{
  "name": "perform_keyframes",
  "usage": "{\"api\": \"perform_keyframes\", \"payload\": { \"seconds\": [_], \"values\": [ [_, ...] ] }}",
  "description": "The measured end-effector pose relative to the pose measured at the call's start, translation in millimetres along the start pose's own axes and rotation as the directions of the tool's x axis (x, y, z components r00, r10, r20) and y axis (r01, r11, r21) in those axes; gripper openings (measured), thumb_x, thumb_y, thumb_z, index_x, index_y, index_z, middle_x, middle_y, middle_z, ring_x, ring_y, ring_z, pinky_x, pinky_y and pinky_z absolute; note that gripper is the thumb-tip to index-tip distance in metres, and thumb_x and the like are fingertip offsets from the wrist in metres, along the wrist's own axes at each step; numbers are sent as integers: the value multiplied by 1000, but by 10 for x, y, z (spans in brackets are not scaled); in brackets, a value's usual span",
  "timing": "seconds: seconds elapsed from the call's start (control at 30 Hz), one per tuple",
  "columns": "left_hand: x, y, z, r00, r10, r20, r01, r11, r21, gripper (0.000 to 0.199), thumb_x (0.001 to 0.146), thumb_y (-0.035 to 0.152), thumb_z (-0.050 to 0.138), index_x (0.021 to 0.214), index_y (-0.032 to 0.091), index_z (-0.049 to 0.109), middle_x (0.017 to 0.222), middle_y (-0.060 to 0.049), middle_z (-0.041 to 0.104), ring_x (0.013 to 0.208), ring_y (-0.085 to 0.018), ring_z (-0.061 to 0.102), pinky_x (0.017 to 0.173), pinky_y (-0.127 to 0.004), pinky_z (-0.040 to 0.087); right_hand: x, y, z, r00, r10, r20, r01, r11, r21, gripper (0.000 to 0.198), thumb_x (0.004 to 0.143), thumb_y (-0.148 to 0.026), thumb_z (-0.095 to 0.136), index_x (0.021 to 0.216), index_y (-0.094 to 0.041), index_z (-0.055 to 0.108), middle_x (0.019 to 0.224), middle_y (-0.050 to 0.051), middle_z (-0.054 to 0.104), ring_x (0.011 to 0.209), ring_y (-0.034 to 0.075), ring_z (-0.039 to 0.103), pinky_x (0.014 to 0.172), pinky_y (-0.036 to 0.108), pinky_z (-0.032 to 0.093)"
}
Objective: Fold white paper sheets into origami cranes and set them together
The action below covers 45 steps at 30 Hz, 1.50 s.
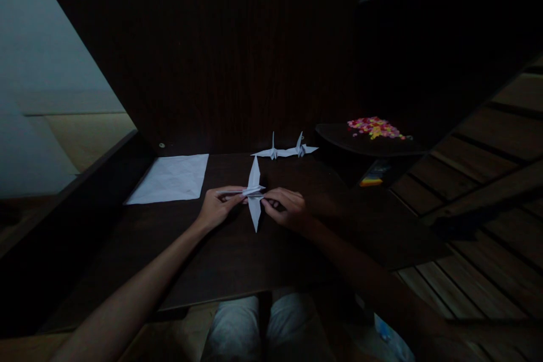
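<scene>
Between my two hands is a white origami crane point(254, 207), its wings spread toward and away from me. My left hand point(218, 205) pinches it from the left, where a thin folded point runs along the fingers. From the right, my right hand point(288, 205) grips the other end with thumb and fingertips. Behind it, two finished-looking paper cranes point(300, 151) stand side by side at the back of the dark desk point(237, 260), wings nearly touching. A sheet of white paper point(172, 179) with faint creases lies flat to the left.
On a raised rounded shelf point(335, 136) at the right sits a pile of small pink, red and yellow pieces point(375, 126). Below it is a small item with a yellow edge point(371, 182). A tall dark panel point(229, 51) closes off the back; a low side board point(76, 186) borders the left.
</scene>
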<state>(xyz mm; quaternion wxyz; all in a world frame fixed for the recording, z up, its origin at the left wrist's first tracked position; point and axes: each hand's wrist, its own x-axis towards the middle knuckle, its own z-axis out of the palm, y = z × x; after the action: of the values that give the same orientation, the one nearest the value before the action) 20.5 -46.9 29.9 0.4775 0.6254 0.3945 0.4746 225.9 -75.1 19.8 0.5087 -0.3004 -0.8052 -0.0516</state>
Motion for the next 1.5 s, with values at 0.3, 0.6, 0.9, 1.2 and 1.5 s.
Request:
{"api": "perform_keyframes", "payload": {
  "seconds": [0.3, 0.6, 0.9, 1.2, 1.5],
  "values": [
    [-39, -48, 20, 998, 27, 56, -29, 999, 29, 33, 68, 39, 74, 86, 12, 74, 81, -9, 74, 71, -22, 70, 71, -34, 58, 0, 30, 4, 996, -72, 48, 75, 994, -82, 12, 86, -14, 54, 89, -17, 65, 77, 5, 70, 70, 13, 66, 67, 24, 54],
    [-25, -77, 8, 997, 58, 46, -61, 997, 50, 30, 72, 35, 71, 90, 11, 73, 84, -9, 74, 71, -22, 70, 71, -34, 59, -13, 18, -7, 998, -56, 33, 57, 998, -4, 14, 82, -11, 55, 89, -15, 66, 78, 6, 70, 70, 14, 65, 67, 25, 53],
    [-30, -28, -99, 907, 354, 228, -419, 819, 393, 21, 85, 20, 54, 98, 17, 71, 91, -6, 74, 76, -17, 70, 73, -29, 56, 48, 203, -41, 655, 718, 236, -720, 499, 482, 32, 84, -42, 48, 74, -15, 63, 60, 0, 55, 41, 7, 43, 37, 20, 31],
    [-88, 25, -10, 907, 310, 284, -403, 833, 379, 21, 85, 27, 56, 101, 18, 67, 97, -6, 72, 87, -18, 67, 82, -30, 51, 59, 186, 61, 477, 702, 529, -847, 205, 491, 39, 71, -51, 65, 59, -15, 55, 47, -5, 46, 36, 3, 34, 34, 18, 19],
    [-71, 4, 101, 981, -60, 183, 72, 996, -57, 56, 70, 31, 72, 118, 16, 46, 73, 0, 65, 65, -13, 62, 62, -23, 48, 55, 179, 74, 495, 720, 487, -832, 231, 504, 37, 67, -48, 68, 57, -15, 56, 40, -6, 44, 33, 4, 31, 34, 20, 18]
  ]
}}
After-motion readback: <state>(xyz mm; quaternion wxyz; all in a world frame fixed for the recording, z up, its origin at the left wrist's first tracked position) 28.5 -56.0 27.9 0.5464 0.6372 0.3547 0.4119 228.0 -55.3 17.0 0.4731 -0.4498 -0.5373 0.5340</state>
